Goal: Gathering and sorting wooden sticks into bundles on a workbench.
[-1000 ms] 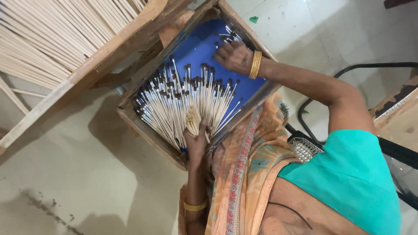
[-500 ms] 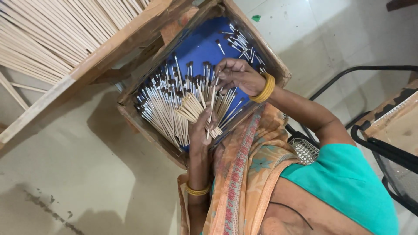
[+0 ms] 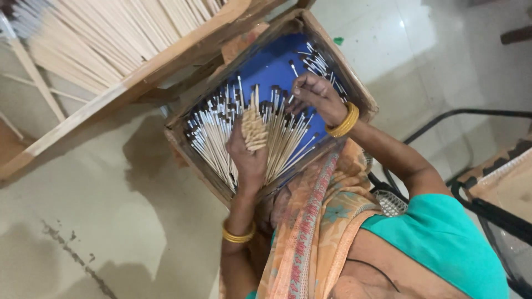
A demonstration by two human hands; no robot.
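Observation:
A wooden box (image 3: 343, 72) with a blue lining (image 3: 271, 66) holds many thin pale sticks with dark tips (image 3: 213, 138), fanned across its floor. My left hand (image 3: 248, 160) is closed around a bundle of these sticks (image 3: 254, 128), held upright over the box so their cut ends face me. My right hand (image 3: 315, 95) hovers over the middle of the box and pinches a few sticks between its fingertips. Both wrists wear gold bangles. A small loose pile of sticks (image 3: 318, 63) lies in the far corner.
A slanted wooden rack (image 3: 138, 77) loaded with long pale sticks (image 3: 100, 33) rises at the upper left, touching the box. A black metal frame (image 3: 471, 116) and a mesh basket (image 3: 390, 202) stand to the right. The pale floor (image 3: 83, 210) is stained.
My right hand has come from the far corner of the box to its middle, carrying a few sticks. The bundle in my left hand has risen and turned end-on.

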